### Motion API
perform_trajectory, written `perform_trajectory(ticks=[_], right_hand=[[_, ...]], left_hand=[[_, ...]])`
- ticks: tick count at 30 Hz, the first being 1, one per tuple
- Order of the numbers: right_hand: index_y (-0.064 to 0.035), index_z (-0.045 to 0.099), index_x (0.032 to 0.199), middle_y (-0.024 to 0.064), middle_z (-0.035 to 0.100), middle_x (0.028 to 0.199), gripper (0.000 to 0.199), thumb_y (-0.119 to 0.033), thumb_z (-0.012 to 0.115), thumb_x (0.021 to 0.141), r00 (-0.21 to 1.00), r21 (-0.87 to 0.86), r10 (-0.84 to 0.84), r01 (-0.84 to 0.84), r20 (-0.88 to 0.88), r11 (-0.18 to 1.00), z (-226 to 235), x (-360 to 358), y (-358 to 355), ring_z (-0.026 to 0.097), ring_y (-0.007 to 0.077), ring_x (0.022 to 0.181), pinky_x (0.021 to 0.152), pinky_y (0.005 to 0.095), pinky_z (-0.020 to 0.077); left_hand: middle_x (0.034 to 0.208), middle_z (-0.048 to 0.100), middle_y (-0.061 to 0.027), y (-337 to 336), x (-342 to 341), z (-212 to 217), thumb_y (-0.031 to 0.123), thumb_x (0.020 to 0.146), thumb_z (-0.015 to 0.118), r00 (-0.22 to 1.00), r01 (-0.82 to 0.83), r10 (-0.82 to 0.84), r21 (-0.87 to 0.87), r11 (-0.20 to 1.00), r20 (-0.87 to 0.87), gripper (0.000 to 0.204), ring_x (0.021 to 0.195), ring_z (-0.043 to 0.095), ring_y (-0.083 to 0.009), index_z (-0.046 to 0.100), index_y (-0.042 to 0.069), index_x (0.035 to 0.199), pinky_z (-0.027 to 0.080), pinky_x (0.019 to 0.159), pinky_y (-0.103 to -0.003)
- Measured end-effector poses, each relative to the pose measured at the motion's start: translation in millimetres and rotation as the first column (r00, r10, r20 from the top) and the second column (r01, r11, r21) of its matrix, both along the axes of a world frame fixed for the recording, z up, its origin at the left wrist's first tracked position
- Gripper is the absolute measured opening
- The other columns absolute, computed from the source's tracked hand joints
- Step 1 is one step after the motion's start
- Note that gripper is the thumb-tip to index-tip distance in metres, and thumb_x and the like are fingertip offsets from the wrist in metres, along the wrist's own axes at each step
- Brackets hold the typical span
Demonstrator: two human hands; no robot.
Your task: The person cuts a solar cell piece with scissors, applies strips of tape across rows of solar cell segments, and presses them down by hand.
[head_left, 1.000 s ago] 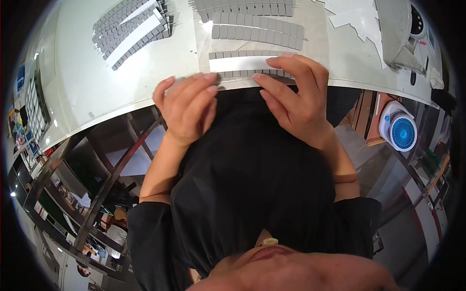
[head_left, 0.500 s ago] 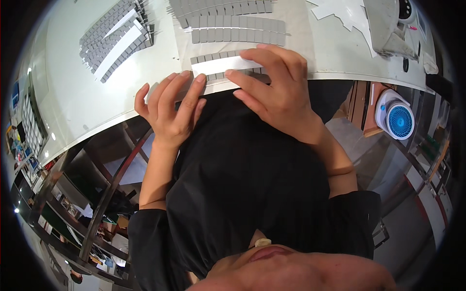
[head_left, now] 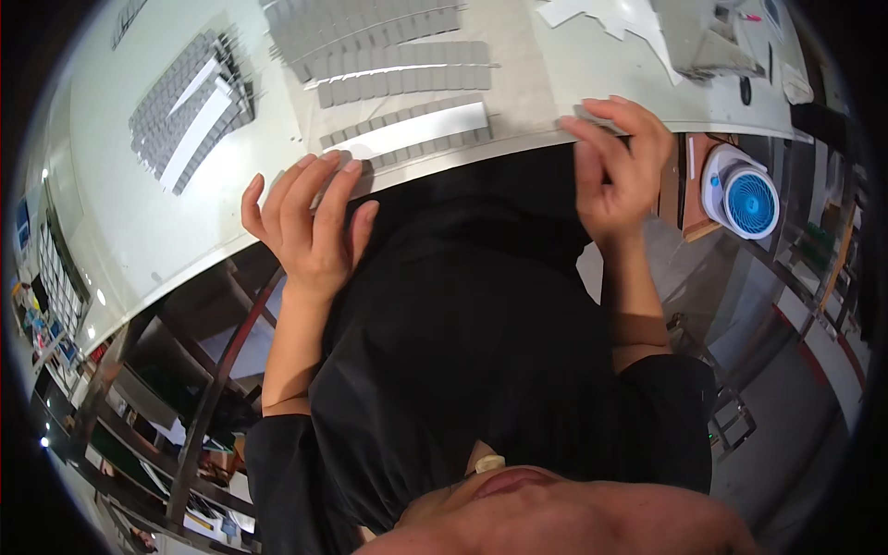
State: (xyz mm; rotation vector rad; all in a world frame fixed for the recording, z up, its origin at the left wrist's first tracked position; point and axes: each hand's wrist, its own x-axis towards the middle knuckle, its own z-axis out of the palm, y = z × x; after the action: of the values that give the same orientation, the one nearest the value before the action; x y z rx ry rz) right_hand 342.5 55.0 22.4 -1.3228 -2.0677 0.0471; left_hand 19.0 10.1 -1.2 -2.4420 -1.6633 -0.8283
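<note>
A row of small grey pieces (head_left: 467, 138) lies near the table's front edge, with a white strip (head_left: 416, 129) laid lengthwise over its middle. At the left end of this row is my left hand (head_left: 305, 217), fingers spread and bent, nothing gripped. Its fingertips rest at or just beside the strip's end; exact contact is hard to tell. My right hand (head_left: 624, 166) hovers by the table edge to the right, away from the row, its fingers loosely curled and apart with nothing seen in them. Just beyond lies another grey row (head_left: 402, 74) with a thin pale line along it.
More grey rows (head_left: 361, 28) lie farther back. A stack of grey pieces with white strips (head_left: 190, 106) sits at left. White paper scraps (head_left: 615, 23) and a grey bag-like item (head_left: 708, 46) are at far right. A blue-and-white fan (head_left: 749, 202) stands beside the table.
My right hand has lifted off the white strip and moved right. My left hand stays near the strip's left end. The whole view has shifted and tilted slightly.
</note>
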Motion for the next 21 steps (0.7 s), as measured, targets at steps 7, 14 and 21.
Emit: perform_trajectory(ticks=[7,14,21], right_hand=[[-0.0030,0.073,0.114,0.0086,0.064,0.111,0.018,-0.013,0.063,0.103,0.763,0.032,-0.461,0.530,-0.453,0.847,-0.1,100.8,37.6,0.061,0.0185,0.096,0.082,0.0286,0.0482],[-0.0080,0.075,0.120,0.0143,0.071,0.110,0.029,-0.021,0.068,0.095,0.773,0.188,-0.634,0.619,0.029,0.763,-20.5,237.0,106.6,0.066,0.0309,0.099,0.091,0.0408,0.0516],[-0.0071,0.072,0.128,0.0155,0.076,0.099,0.037,-0.024,0.065,0.096,0.577,0.037,-0.665,0.742,0.473,0.670,-5.7,229.8,130.6,0.074,0.0300,0.095,0.087,0.0403,0.0563]], left_hand=[[0.124,0.071,0.0019,18.7,36.3,4.9,0.029,0.091,0.077,0.985,0.123,-0.121,0.005,0.992,-0.126,0.038,0.117,0.065,-0.0154,0.072,0.018,0.127,0.026,0.121,-0.053],[0.100,0.071,0.0050,23.3,39.9,19.1,0.013,0.081,0.079,0.966,0.256,-0.247,0.171,0.951,-0.074,0.027,0.098,0.067,-0.0124,0.079,0.019,0.107,0.033,0.114,-0.047],[0.096,0.072,0.0020,22.9,39.0,47.4,0.005,0.075,0.079,0.973,0.212,-0.223,0.146,0.966,0.063,0.030,0.091,0.067,-0.0164,0.079,0.017,0.103,0.036,0.109,-0.044]])
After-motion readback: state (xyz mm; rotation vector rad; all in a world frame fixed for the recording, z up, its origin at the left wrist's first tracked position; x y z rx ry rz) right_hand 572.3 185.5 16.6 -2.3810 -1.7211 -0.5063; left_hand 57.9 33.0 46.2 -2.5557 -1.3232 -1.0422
